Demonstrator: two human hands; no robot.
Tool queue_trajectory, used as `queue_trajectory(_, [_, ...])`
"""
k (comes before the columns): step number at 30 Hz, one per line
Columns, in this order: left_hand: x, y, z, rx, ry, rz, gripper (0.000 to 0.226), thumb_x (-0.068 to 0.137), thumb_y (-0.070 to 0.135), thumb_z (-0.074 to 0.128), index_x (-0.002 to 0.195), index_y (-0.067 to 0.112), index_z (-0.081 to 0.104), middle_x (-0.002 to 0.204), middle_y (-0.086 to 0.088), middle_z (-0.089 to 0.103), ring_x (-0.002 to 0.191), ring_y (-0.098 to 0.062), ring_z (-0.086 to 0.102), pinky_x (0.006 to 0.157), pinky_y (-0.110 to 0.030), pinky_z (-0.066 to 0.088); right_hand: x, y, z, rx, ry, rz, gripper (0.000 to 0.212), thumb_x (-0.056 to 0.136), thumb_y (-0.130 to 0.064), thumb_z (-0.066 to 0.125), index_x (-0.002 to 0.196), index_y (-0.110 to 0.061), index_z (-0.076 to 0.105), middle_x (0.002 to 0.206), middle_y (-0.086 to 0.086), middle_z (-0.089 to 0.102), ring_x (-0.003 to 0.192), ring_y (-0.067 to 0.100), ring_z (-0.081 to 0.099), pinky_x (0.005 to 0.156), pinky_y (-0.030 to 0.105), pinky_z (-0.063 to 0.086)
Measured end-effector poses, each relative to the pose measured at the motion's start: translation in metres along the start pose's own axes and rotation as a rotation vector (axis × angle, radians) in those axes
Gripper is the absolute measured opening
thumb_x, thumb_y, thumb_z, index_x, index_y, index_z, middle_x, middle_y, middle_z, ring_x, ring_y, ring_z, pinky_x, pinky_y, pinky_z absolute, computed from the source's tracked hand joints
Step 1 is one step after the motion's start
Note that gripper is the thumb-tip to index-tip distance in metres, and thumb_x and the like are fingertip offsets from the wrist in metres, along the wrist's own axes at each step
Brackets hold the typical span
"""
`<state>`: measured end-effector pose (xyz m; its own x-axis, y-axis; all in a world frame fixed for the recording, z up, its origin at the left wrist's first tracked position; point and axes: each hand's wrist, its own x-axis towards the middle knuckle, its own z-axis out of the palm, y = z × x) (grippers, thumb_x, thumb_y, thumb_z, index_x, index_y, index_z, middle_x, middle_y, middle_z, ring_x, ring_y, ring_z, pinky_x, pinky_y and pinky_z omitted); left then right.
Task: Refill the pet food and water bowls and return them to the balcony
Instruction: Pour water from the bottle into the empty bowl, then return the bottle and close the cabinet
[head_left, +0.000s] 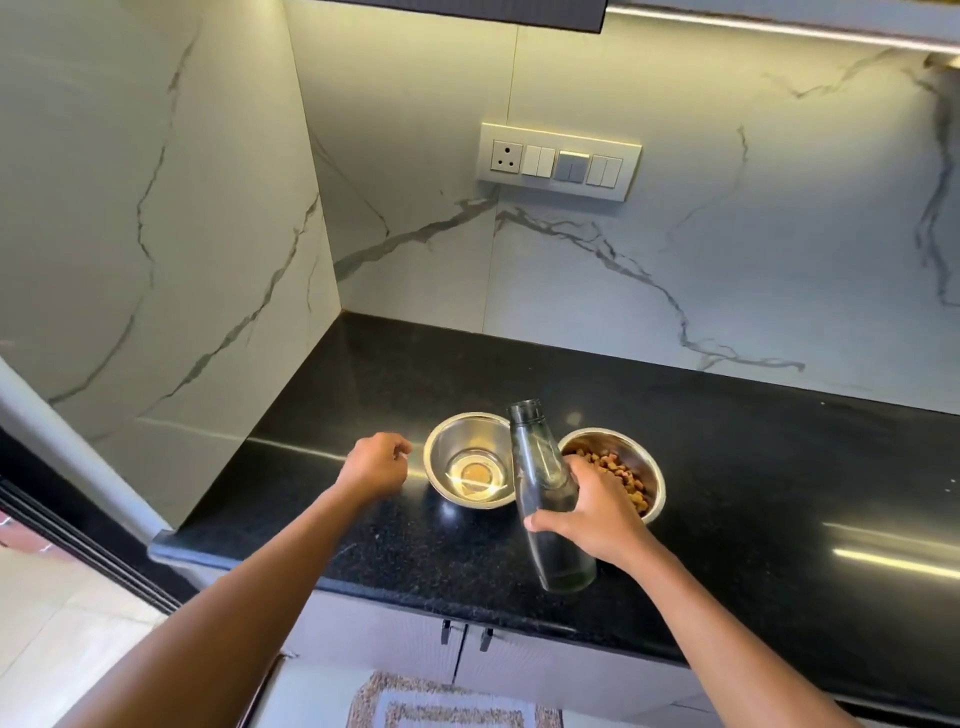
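Two steel bowls stand side by side on the black counter (753, 467). The left bowl (457, 441) holds a little water at its bottom. The right bowl (657, 480) holds brown kibble. My right hand (597, 506) grips a dark translucent bottle (540, 483) around its middle; the bottle is uncapped, nearly upright, its neck leaning slightly back-left between the bowls. My left hand (376, 465) hovers just left of the water bowl with fingers curled; whether it holds a cap is hidden.
Marble walls close the counter at the back and left, with a switch panel (558, 161) on the back wall. Cabinet doors (462, 636) sit below the counter edge, a rug (447, 704) on the floor. A dark sliding track (78, 540) lies at lower left.
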<state>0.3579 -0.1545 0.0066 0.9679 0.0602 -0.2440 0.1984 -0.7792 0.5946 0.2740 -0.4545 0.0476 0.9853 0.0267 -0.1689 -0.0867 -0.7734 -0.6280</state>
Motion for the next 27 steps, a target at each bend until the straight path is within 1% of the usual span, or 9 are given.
queue_trajectory(2, [0.006, -0.002, 0.002, 0.095, -0.074, 0.042, 0.045, 0.091, 0.005, 0.048, 0.130, 0.016, 0.067, 0.134, -0.010, 0.066, 0.118, -0.028, 0.064, 0.098, -0.036, 0.052, -0.001, 0.001, 0.004, -0.017, -0.044, 0.031, 0.073, 0.055, -0.062, 0.086, 0.117, -0.035, 0.060, 0.109, -0.013, 0.067, 0.101, 0.011, 0.064, 0.090, 0.043, 0.060])
queue_trajectory(4, [0.010, -0.004, 0.004, 0.155, -0.133, 0.100, 0.051, 0.088, 0.002, 0.049, 0.135, 0.017, 0.064, 0.139, -0.011, 0.064, 0.125, -0.028, 0.061, 0.101, -0.035, 0.049, -0.004, 0.003, 0.007, -0.028, -0.082, 0.067, 0.076, 0.053, -0.063, 0.086, 0.119, -0.035, 0.060, 0.110, -0.013, 0.068, 0.102, 0.012, 0.065, 0.090, 0.044, 0.061])
queue_trajectory(7, [0.010, -0.008, 0.007, 0.193, -0.255, 0.166, 0.051, 0.089, 0.001, 0.049, 0.134, 0.018, 0.065, 0.134, -0.010, 0.067, 0.123, -0.029, 0.062, 0.098, -0.034, 0.047, -0.008, 0.004, 0.013, -0.084, -0.118, 0.105, 0.095, 0.051, -0.067, 0.085, 0.134, -0.030, 0.056, 0.122, -0.007, 0.065, 0.111, 0.016, 0.062, 0.094, 0.043, 0.059])
queue_trajectory(8, [0.010, -0.010, 0.009, 0.230, -0.300, 0.167, 0.051, 0.091, 0.002, 0.048, 0.136, 0.018, 0.065, 0.136, -0.011, 0.066, 0.124, -0.031, 0.060, 0.100, -0.035, 0.047, -0.008, 0.004, 0.014, -0.104, -0.130, 0.112, 0.097, 0.051, -0.067, 0.085, 0.135, -0.028, 0.055, 0.123, -0.006, 0.064, 0.113, 0.018, 0.061, 0.094, 0.042, 0.059])
queue_trajectory(10, [0.012, -0.018, 0.014, 0.326, -0.361, 0.153, 0.051, 0.093, 0.006, 0.047, 0.140, 0.018, 0.061, 0.143, -0.014, 0.060, 0.132, -0.033, 0.055, 0.108, -0.040, 0.045, -0.007, 0.004, 0.016, -0.118, -0.157, 0.115, 0.082, 0.052, -0.066, 0.085, 0.120, -0.028, 0.060, 0.112, -0.007, 0.066, 0.103, 0.016, 0.064, 0.087, 0.041, 0.061])
queue_trajectory(12, [0.017, -0.024, 0.016, 0.391, -0.380, 0.149, 0.052, 0.093, 0.007, 0.048, 0.142, 0.020, 0.058, 0.146, -0.015, 0.055, 0.133, -0.034, 0.053, 0.109, -0.041, 0.045, -0.006, 0.004, 0.017, -0.119, -0.176, 0.130, 0.073, 0.051, -0.065, 0.086, 0.110, -0.030, 0.061, 0.103, -0.008, 0.068, 0.094, 0.013, 0.066, 0.081, 0.041, 0.062])
queue_trajectory(15, [0.020, -0.022, 0.012, 0.404, -0.422, 0.139, 0.054, 0.092, 0.005, 0.049, 0.144, 0.018, 0.057, 0.146, -0.013, 0.056, 0.132, -0.032, 0.055, 0.109, -0.041, 0.047, -0.003, 0.000, 0.017, -0.131, -0.206, 0.146, 0.069, 0.052, -0.063, 0.087, 0.107, -0.028, 0.063, 0.101, -0.008, 0.069, 0.092, 0.012, 0.067, 0.081, 0.040, 0.062])
queue_trajectory(19, [0.024, -0.018, 0.009, 0.415, -0.469, 0.133, 0.059, 0.091, 0.002, 0.044, 0.147, 0.017, 0.053, 0.150, -0.012, 0.054, 0.136, -0.031, 0.051, 0.111, -0.042, 0.045, 0.001, -0.004, 0.018, -0.151, -0.224, 0.150, 0.066, 0.052, -0.061, 0.087, 0.103, -0.027, 0.065, 0.098, -0.006, 0.070, 0.090, 0.013, 0.067, 0.082, 0.043, 0.062])
queue_trajectory(27, [0.030, -0.022, 0.005, 0.422, -0.518, 0.123, 0.061, 0.093, 0.003, 0.041, 0.151, 0.021, 0.049, 0.153, -0.009, 0.051, 0.138, -0.031, 0.050, 0.110, -0.040, 0.044, 0.002, -0.007, 0.019, -0.154, -0.255, 0.170, 0.067, 0.050, -0.061, 0.087, 0.103, -0.026, 0.067, 0.097, -0.005, 0.073, 0.089, 0.014, 0.071, 0.081, 0.043, 0.064])
